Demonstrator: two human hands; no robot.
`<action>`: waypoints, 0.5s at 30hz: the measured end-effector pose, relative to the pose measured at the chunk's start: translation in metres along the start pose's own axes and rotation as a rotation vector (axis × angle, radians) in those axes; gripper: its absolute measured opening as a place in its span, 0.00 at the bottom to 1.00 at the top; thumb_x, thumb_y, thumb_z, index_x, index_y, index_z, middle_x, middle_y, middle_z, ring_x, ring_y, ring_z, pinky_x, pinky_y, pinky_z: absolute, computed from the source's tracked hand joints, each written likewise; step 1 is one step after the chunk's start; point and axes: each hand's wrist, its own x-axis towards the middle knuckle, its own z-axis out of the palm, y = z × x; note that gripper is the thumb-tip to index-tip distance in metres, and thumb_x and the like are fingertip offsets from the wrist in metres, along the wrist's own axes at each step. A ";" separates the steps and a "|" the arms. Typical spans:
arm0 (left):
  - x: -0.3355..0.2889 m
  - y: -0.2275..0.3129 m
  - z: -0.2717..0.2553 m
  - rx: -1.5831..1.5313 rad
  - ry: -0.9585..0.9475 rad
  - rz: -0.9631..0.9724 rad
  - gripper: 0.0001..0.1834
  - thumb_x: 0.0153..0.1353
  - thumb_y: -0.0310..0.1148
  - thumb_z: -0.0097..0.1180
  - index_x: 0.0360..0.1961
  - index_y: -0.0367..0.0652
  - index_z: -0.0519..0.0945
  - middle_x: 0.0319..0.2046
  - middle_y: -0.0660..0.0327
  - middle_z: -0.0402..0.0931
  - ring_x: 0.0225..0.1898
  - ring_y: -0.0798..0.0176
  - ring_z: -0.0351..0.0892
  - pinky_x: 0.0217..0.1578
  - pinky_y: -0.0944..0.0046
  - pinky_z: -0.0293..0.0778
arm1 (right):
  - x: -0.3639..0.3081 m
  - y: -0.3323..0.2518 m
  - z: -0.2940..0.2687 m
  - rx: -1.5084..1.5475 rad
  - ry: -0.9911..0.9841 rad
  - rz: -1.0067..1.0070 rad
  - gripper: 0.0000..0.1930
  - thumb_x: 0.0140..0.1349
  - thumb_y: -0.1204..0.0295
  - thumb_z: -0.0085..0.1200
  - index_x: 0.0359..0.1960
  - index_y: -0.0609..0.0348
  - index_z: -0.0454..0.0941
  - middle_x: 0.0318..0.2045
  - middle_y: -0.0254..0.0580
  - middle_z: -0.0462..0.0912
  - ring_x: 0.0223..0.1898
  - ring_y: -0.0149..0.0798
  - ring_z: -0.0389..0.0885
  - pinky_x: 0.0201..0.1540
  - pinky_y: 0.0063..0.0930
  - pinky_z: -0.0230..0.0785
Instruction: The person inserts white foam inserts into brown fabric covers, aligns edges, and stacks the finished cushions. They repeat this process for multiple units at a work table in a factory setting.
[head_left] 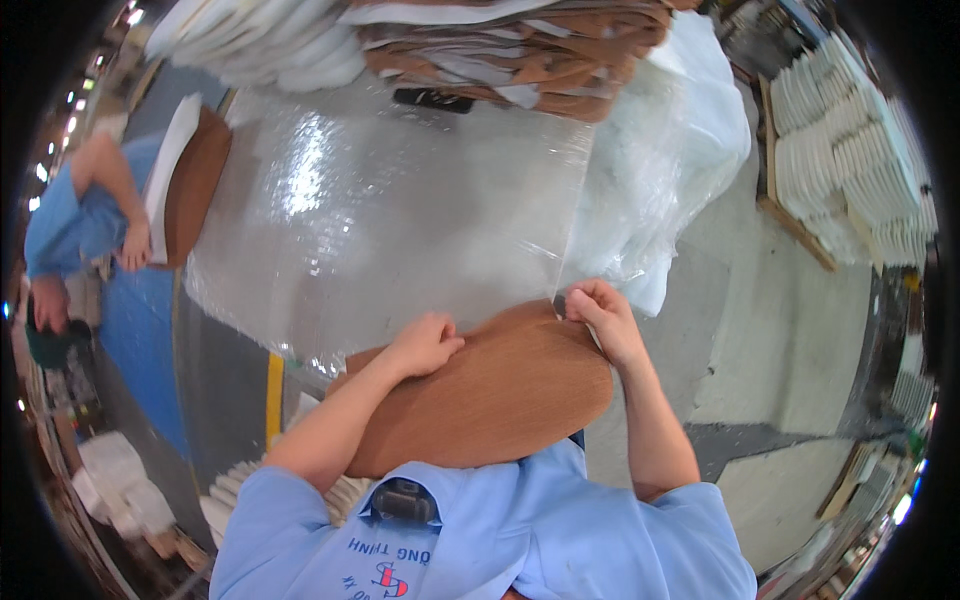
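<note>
A brown fabric-covered pad (490, 395) with a rounded right end lies across the front of me, against my shirt and the near edge of the plastic-covered table (400, 220). My left hand (428, 345) is closed at the pad's far edge, its fingers curled over the fabric. At the pad's far right corner, my right hand (597, 312) pinches the edge between thumb and fingers. The pad's underside is hidden from view.
On the table's far side rise a stack of brown and white pieces (510, 60) and white pads (265, 45), with a black object (432, 99) before them. Plastic-wrapped white material (670, 170) stands right. At left, a co-worker (95, 200) holds a brown-and-white pad (195, 185). Pallet stacks (845, 150) stand far right.
</note>
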 end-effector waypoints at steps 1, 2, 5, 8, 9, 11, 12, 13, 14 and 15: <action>0.000 -0.001 -0.001 -0.119 -0.022 -0.058 0.16 0.70 0.42 0.62 0.37 0.40 0.75 0.28 0.56 0.73 0.33 0.56 0.72 0.40 0.57 0.72 | 0.008 -0.017 0.005 -0.207 -0.030 0.061 0.16 0.74 0.60 0.60 0.43 0.65 0.84 0.35 0.43 0.87 0.42 0.36 0.87 0.46 0.35 0.78; 0.000 0.003 -0.004 -0.198 0.002 -0.086 0.15 0.71 0.41 0.62 0.40 0.42 0.72 0.27 0.58 0.70 0.30 0.59 0.67 0.37 0.58 0.70 | 0.018 -0.029 0.011 -0.499 -0.085 0.184 0.22 0.69 0.57 0.64 0.51 0.66 0.83 0.41 0.44 0.88 0.45 0.40 0.87 0.48 0.38 0.77; -0.004 0.014 -0.009 -0.228 0.145 -0.014 0.14 0.72 0.41 0.61 0.42 0.42 0.73 0.29 0.55 0.76 0.33 0.56 0.75 0.37 0.56 0.72 | 0.038 -0.054 0.049 -1.136 -0.317 0.269 0.21 0.67 0.56 0.65 0.50 0.63 0.84 0.42 0.51 0.88 0.45 0.49 0.87 0.48 0.43 0.77; -0.008 0.021 -0.006 -0.075 0.237 0.018 0.16 0.73 0.44 0.61 0.40 0.42 0.74 0.31 0.51 0.81 0.36 0.49 0.82 0.36 0.52 0.75 | 0.047 -0.034 0.062 -1.258 -0.343 0.033 0.16 0.69 0.59 0.63 0.46 0.59 0.83 0.43 0.56 0.87 0.44 0.58 0.85 0.48 0.49 0.76; -0.007 0.021 -0.004 0.016 0.244 0.067 0.16 0.73 0.46 0.60 0.39 0.43 0.75 0.30 0.51 0.82 0.35 0.47 0.83 0.35 0.50 0.76 | 0.047 -0.024 0.064 -1.247 -0.301 -0.067 0.14 0.69 0.60 0.62 0.45 0.59 0.83 0.42 0.56 0.86 0.43 0.59 0.85 0.47 0.51 0.76; 0.000 0.005 0.010 0.200 0.260 0.146 0.18 0.73 0.49 0.59 0.37 0.44 0.77 0.30 0.51 0.84 0.35 0.43 0.85 0.33 0.47 0.77 | 0.043 -0.005 0.070 -1.209 -0.237 -0.272 0.12 0.71 0.62 0.60 0.42 0.58 0.81 0.40 0.57 0.85 0.42 0.62 0.83 0.46 0.54 0.75; 0.003 -0.001 0.016 0.211 0.349 0.180 0.19 0.73 0.50 0.58 0.35 0.45 0.78 0.29 0.52 0.84 0.33 0.43 0.85 0.32 0.47 0.77 | 0.042 0.000 0.072 -1.211 -0.201 -0.311 0.11 0.72 0.63 0.58 0.41 0.59 0.80 0.39 0.56 0.84 0.41 0.63 0.83 0.46 0.55 0.74; 0.007 -0.005 0.021 0.224 0.432 0.221 0.19 0.73 0.51 0.58 0.34 0.46 0.78 0.27 0.54 0.84 0.32 0.43 0.84 0.30 0.46 0.77 | 0.040 0.003 0.074 -1.212 -0.155 -0.343 0.10 0.72 0.64 0.57 0.40 0.59 0.79 0.37 0.55 0.84 0.41 0.63 0.82 0.45 0.56 0.74; 0.010 -0.009 0.025 0.237 0.514 0.262 0.20 0.73 0.52 0.57 0.33 0.46 0.79 0.26 0.55 0.84 0.30 0.43 0.84 0.29 0.45 0.77 | 0.040 0.005 0.075 -1.212 -0.108 -0.375 0.10 0.73 0.65 0.56 0.39 0.59 0.78 0.36 0.54 0.83 0.40 0.64 0.82 0.45 0.56 0.73; 0.015 -0.014 0.027 0.226 0.532 0.263 0.20 0.74 0.52 0.56 0.33 0.47 0.79 0.26 0.56 0.84 0.29 0.43 0.84 0.28 0.45 0.76 | 0.043 0.007 0.076 -1.225 -0.093 -0.387 0.10 0.73 0.64 0.56 0.39 0.59 0.78 0.35 0.54 0.83 0.41 0.64 0.82 0.45 0.57 0.73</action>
